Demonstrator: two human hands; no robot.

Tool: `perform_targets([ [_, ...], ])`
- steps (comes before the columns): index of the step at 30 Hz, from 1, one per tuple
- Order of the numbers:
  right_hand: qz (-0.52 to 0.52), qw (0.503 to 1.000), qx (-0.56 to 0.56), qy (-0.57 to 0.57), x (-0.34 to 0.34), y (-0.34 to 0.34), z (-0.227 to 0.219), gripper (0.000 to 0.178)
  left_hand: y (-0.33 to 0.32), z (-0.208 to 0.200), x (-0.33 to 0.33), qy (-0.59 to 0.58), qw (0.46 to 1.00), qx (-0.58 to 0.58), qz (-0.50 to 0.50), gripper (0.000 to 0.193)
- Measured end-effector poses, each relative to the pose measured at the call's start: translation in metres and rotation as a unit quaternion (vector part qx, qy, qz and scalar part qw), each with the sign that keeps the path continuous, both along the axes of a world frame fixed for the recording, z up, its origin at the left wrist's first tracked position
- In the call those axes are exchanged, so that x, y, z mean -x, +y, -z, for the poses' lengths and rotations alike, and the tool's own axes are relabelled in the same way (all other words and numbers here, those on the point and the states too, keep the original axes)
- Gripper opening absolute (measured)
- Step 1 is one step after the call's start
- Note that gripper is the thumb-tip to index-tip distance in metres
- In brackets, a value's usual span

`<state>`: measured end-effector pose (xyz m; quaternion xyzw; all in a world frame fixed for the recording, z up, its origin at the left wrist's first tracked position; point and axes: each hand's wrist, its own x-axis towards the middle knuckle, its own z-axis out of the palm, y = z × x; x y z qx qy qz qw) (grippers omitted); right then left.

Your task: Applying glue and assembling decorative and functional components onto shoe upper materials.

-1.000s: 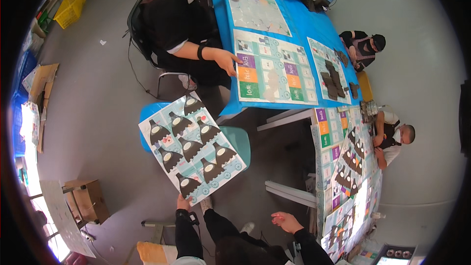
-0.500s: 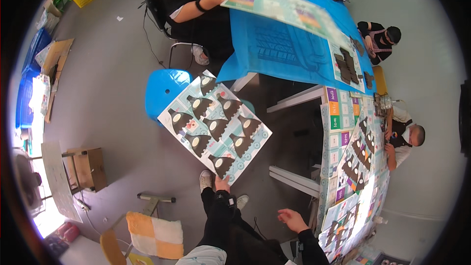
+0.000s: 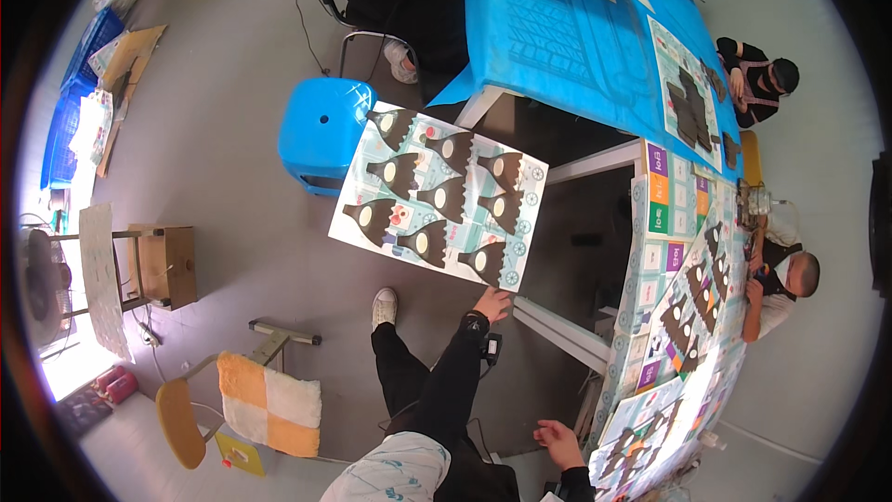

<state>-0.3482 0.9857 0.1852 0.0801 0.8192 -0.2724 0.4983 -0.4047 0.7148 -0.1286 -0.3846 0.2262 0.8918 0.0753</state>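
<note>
- Left hand [image 3: 491, 303]: the fingers are clamped on the near edge of the printed board, close to its near right corner; the thumb and the underside of the grip are hidden.
- Right hand [image 3: 561, 444]: empty, fingers slightly apart and loosely bent, near the right-hand table [image 3: 638, 232].
- Board [image 3: 457, 232]: a pale teal-and-white rectangle out in front of the person, over the floor, between the blue stool [image 3: 325, 130] and the right-hand table. Its far left corner overlaps the stool in view; whether the two touch cannot be told.
- Black pieces [image 3: 443, 197]: nine bottle-like shapes, each with a pale oval, laid in rows on the board. Whether they are fixed or loose is not shown.
- Hold: a grip at one corner probably leaves the far left side poorly supported. The free right hand, set beneath the opposite edge, would share the weight and limit bending.
- Level: the board is best kept flat and moved smoothly, since any loose pieces could slide.
- Clearance: the white table leg [image 3: 562, 333] stands near the gripped corner, so the right side of the board calls for care.
- Finger placement: the fingertips are best kept at the margin, off the black shapes.
</note>
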Motion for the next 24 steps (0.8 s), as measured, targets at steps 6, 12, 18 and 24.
perform_targets([
  [6,0.031,0.999,0.0,-0.015,-0.014,-0.019,-0.003,0.024,-0.032,-0.027,-0.006,0.031,0.961,0.079,0.261,0.073],
  [12,0.019,0.996,0.088,-0.025,-0.016,-0.059,0.008,0.023,-0.104,-0.054,-0.185,-0.116,0.975,0.077,0.176,0.048],
  [18,-0.035,0.986,0.147,-0.073,0.018,-0.118,0.036,0.02,-0.295,-0.152,-0.473,-0.315,0.628,0.488,0.518,0.021],
  [24,-0.12,0.982,0.139,-0.038,0.122,-0.143,0.089,0.018,-0.399,-0.236,-0.641,-0.494,0.716,0.242,-0.43,0.035],
])
